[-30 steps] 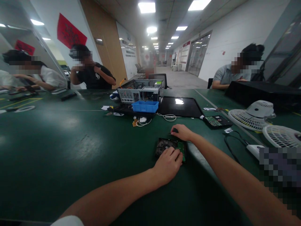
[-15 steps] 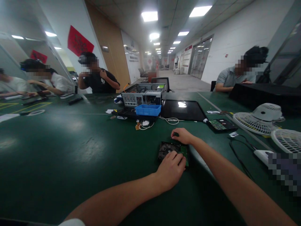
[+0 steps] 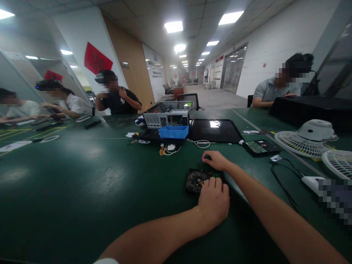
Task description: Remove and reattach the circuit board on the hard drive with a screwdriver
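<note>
A black hard drive [image 3: 195, 179] lies flat on the green table [image 3: 82, 176], its underside and a green circuit board facing up. My left hand [image 3: 213, 200] rests on the drive's near right corner with the fingers curled over it. My right hand [image 3: 216, 160] lies on the table just beyond the drive, fingers closed round a small dark object that I cannot make out.
Farther back stand an open computer case [image 3: 166, 114], a blue bin [image 3: 173, 131], a black side panel [image 3: 214, 130] and a circuit board [image 3: 260, 146]. Two white fans [image 3: 308, 137] and a black cable [image 3: 283, 179] lie at the right. Other people sit around the table.
My left hand has slid right along the hard drive, uncovering its left part. The camera has shifted a little; my right hand stays in place beyond the drive.
</note>
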